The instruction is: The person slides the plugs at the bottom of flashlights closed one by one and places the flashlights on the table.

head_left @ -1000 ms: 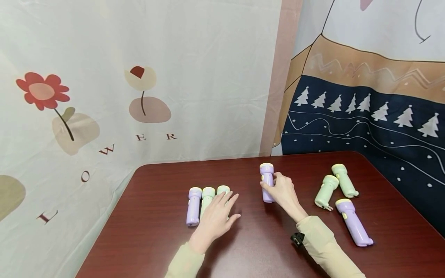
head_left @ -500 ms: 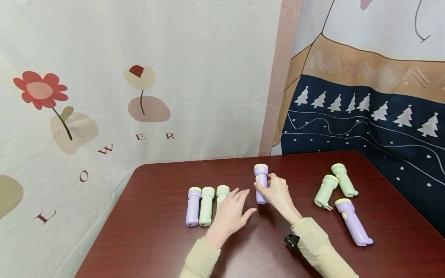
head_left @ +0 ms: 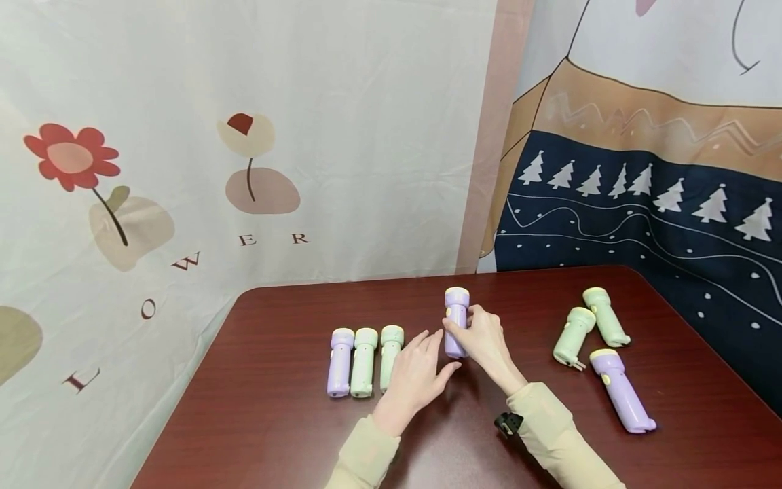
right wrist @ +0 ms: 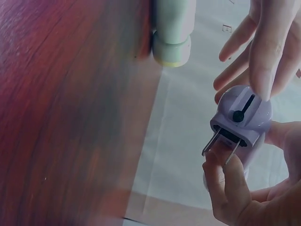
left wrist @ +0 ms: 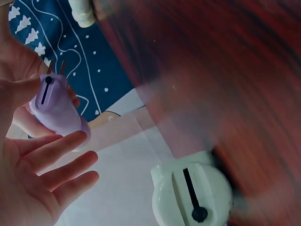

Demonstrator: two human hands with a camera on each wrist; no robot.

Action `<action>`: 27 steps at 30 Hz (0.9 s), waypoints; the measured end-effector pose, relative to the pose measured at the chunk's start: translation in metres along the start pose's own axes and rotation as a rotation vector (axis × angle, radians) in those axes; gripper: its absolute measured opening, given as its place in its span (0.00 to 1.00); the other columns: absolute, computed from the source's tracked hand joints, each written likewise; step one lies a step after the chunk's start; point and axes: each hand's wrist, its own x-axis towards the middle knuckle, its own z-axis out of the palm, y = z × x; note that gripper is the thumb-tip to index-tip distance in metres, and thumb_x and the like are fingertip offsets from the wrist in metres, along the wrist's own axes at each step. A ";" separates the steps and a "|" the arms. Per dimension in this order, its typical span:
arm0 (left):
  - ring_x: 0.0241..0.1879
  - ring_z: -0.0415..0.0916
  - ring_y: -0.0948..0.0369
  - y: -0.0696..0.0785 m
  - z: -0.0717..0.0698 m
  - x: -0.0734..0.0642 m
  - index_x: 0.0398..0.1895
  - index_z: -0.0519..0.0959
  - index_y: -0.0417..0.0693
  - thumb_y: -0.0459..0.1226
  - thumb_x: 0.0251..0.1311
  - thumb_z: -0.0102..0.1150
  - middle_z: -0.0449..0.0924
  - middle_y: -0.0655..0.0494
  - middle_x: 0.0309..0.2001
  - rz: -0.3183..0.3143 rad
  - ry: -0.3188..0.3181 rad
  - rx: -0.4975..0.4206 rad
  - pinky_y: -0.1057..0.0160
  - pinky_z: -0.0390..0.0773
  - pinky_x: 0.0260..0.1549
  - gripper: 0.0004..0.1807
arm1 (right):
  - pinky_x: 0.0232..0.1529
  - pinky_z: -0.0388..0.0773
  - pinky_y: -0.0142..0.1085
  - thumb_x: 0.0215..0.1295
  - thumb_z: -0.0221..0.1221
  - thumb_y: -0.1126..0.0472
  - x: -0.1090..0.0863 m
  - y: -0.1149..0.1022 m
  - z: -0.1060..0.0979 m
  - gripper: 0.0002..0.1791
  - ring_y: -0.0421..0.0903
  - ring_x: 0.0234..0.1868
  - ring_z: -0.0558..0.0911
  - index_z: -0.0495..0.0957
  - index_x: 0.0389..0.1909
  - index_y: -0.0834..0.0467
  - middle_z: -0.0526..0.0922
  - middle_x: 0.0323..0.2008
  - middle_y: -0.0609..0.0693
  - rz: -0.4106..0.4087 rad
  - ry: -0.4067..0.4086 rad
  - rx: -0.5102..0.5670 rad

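Note:
My right hand (head_left: 485, 336) grips a purple flashlight (head_left: 456, 309) with a yellow rim, its head pointing to the table's far side. Two metal plug prongs (right wrist: 233, 149) stick out of its tail end in the right wrist view, and a right fingertip lies right at them. My left hand (head_left: 415, 373) is close on the left, its fingers extended and spread. Its thumb (right wrist: 264, 70) overlaps the flashlight's tail in the right wrist view. Left of that hand lie a purple flashlight (head_left: 339, 363) and two green flashlights, one nearer (head_left: 364, 360), one partly covered (head_left: 391, 343).
On the brown table's (head_left: 263, 435) right side lie a green flashlight with prongs out (head_left: 573, 336), another green one (head_left: 606, 316) and a purple one (head_left: 622, 390). Printed cloths, one pale (head_left: 366, 136) and one with white trees (head_left: 611, 210), hang behind the table.
My right hand has brought the purple flashlight a little left. My left hand has moved right, off the row of flashlights and towards it, uncovering the middle green one.

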 end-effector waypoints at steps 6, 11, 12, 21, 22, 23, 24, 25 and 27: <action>0.50 0.81 0.58 0.002 0.002 0.001 0.55 0.76 0.42 0.54 0.53 0.63 0.85 0.51 0.44 0.003 0.050 0.009 0.62 0.81 0.44 0.31 | 0.29 0.80 0.38 0.56 0.64 0.47 -0.001 -0.004 0.000 0.32 0.51 0.32 0.83 0.73 0.48 0.72 0.84 0.38 0.63 0.037 -0.027 0.023; 0.49 0.81 0.59 0.003 0.002 0.002 0.55 0.75 0.41 0.54 0.51 0.65 0.86 0.51 0.43 0.004 0.064 0.021 0.63 0.81 0.44 0.33 | 0.28 0.79 0.36 0.56 0.64 0.47 -0.003 -0.006 0.000 0.31 0.49 0.31 0.83 0.74 0.46 0.71 0.84 0.38 0.62 0.047 -0.036 0.024; 0.49 0.81 0.59 0.003 0.002 0.002 0.55 0.75 0.41 0.54 0.51 0.65 0.86 0.51 0.43 0.004 0.065 0.023 0.63 0.81 0.43 0.33 | 0.27 0.79 0.36 0.56 0.64 0.47 -0.003 -0.006 0.000 0.31 0.49 0.30 0.83 0.75 0.46 0.71 0.84 0.38 0.63 0.048 -0.038 0.025; 0.47 0.82 0.59 0.002 0.004 0.002 0.54 0.75 0.40 0.53 0.48 0.68 0.86 0.51 0.42 0.008 0.092 0.015 0.65 0.80 0.45 0.34 | 0.25 0.77 0.34 0.57 0.63 0.47 -0.004 -0.009 0.000 0.29 0.47 0.28 0.81 0.75 0.43 0.71 0.84 0.35 0.62 0.032 -0.040 0.022; 0.46 0.82 0.59 0.002 0.004 0.002 0.54 0.75 0.40 0.53 0.48 0.68 0.86 0.51 0.41 0.009 0.097 0.013 0.65 0.80 0.45 0.34 | 0.25 0.76 0.33 0.57 0.63 0.47 -0.004 -0.009 0.000 0.29 0.46 0.28 0.81 0.75 0.43 0.71 0.84 0.35 0.62 0.028 -0.039 0.021; 0.46 0.82 0.59 0.002 0.004 0.002 0.54 0.76 0.40 0.52 0.48 0.69 0.86 0.51 0.41 0.011 0.102 0.011 0.65 0.80 0.45 0.34 | 0.24 0.76 0.33 0.57 0.64 0.47 -0.005 -0.009 0.000 0.28 0.46 0.27 0.81 0.75 0.42 0.70 0.84 0.34 0.61 0.026 -0.037 0.022; 0.46 0.82 0.59 0.002 0.004 0.002 0.53 0.76 0.40 0.52 0.47 0.69 0.86 0.51 0.41 0.012 0.106 0.012 0.65 0.80 0.45 0.34 | 0.24 0.75 0.32 0.56 0.64 0.47 -0.005 -0.010 0.001 0.28 0.46 0.27 0.81 0.75 0.42 0.70 0.84 0.34 0.61 0.025 -0.036 0.022; 0.45 0.82 0.59 0.002 0.004 0.002 0.53 0.76 0.41 0.52 0.47 0.69 0.86 0.52 0.40 0.014 0.109 0.013 0.65 0.80 0.45 0.34 | 0.24 0.75 0.32 0.56 0.64 0.47 -0.005 -0.010 0.001 0.28 0.45 0.27 0.81 0.75 0.42 0.70 0.84 0.34 0.61 0.024 -0.037 0.022; 0.45 0.82 0.60 0.001 0.003 0.002 0.53 0.76 0.41 0.53 0.47 0.69 0.86 0.52 0.40 0.018 0.115 0.013 0.65 0.80 0.44 0.34 | 0.24 0.75 0.32 0.56 0.64 0.47 -0.005 -0.010 0.001 0.28 0.45 0.27 0.80 0.75 0.42 0.70 0.84 0.33 0.61 0.022 -0.039 0.020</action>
